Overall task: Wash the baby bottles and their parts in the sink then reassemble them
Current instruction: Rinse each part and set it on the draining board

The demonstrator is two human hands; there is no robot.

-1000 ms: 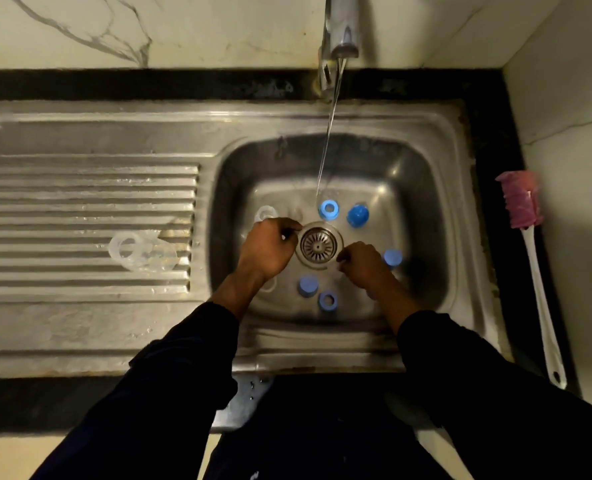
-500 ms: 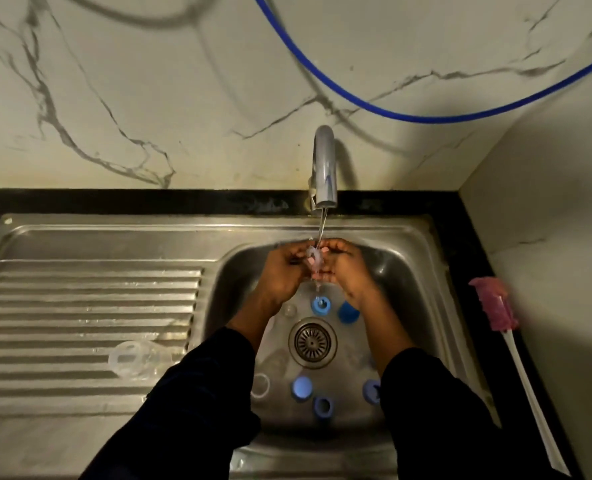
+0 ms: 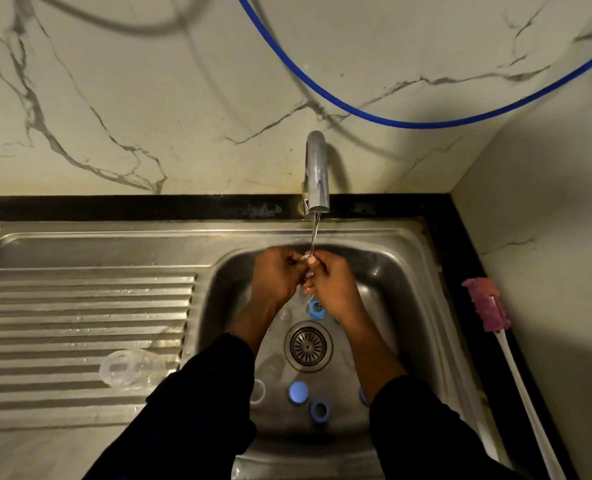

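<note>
Part [image 3: 306, 271] rinsed under tap [image 3: 317, 174]
It was pinched by fingers [image 3: 292, 262] of left hand [image 3: 277, 277] and right hand [image 3: 334, 289]; caps [image 3: 298, 392] at drain's [image 3: 308, 346] 6 o'clock seemingly awaited washing.

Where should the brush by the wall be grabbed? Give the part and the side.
Take the brush by its white handle, not the pink bristle head. It lies flat along the black counter, handle end nearest the person, with the wall close on its right, so come down from above on the sink side and pinch across the handle.
</note>
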